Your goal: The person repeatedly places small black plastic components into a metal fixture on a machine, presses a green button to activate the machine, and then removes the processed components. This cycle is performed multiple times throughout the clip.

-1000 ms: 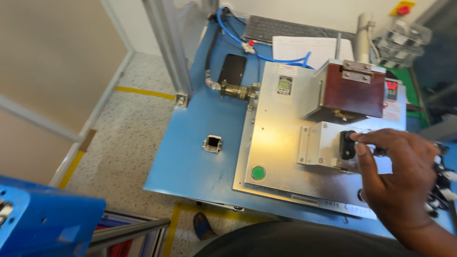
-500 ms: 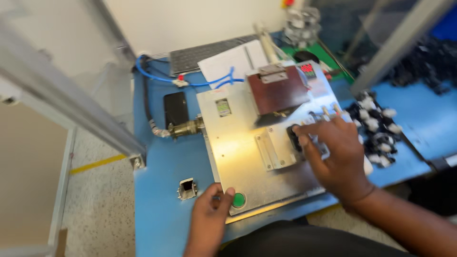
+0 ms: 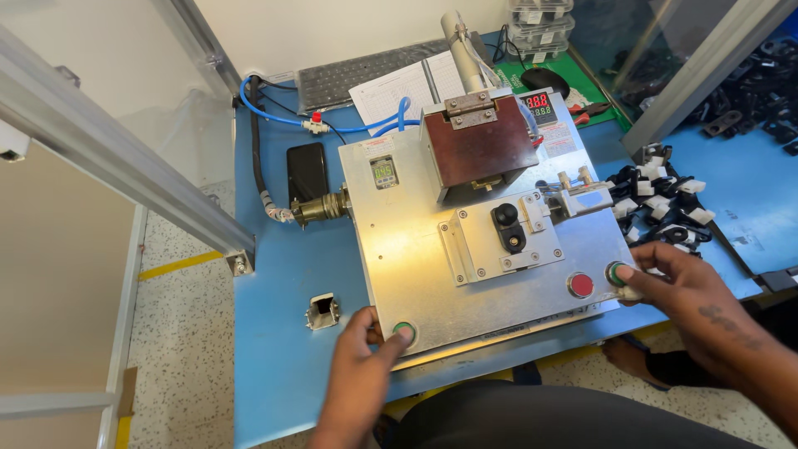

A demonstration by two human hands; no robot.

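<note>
A silver metal fixture plate (image 3: 432, 249) lies on the blue table (image 3: 283, 274). My left hand (image 3: 359, 366) rests at the plate's front left corner, its thumb on a green push button (image 3: 404, 331). My right hand (image 3: 677, 287) is at the front right corner, a fingertip on a second green button (image 3: 617, 273). Between them sits a red button (image 3: 580, 285). A small black part (image 3: 509, 227) sits in the raised nest at the plate's middle, below a dark red box-shaped head (image 3: 480, 150).
A pile of black and white clips (image 3: 665, 208) lies right of the plate. A black phone (image 3: 307, 170), blue air hose (image 3: 274, 108), keyboard (image 3: 366, 71), paper sheet (image 3: 403, 87) and small metal bracket (image 3: 322, 311) are on the table. Aluminium frame posts (image 3: 125, 150) stand left.
The view has steadied over the fixture. My right hand left the black part in the nest and moved to the right green button; my left thumb stays at the left green button.
</note>
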